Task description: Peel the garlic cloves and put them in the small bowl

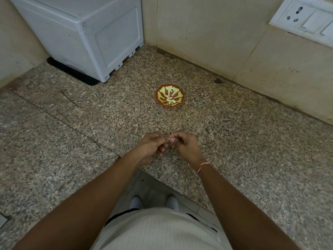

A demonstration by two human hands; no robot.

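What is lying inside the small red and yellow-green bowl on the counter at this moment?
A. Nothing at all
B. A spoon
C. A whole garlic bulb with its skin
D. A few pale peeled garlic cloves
D: several small pale peeled cloves lie near the bottom of the small bowl, while the left hand and right hand work together nearer the person.

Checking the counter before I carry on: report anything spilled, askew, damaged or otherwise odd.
Nothing stands out. The small bowl sits upright on the speckled counter with pale cloves inside and none scattered around it. Both hands, left hand and right hand, pinch something small between them.
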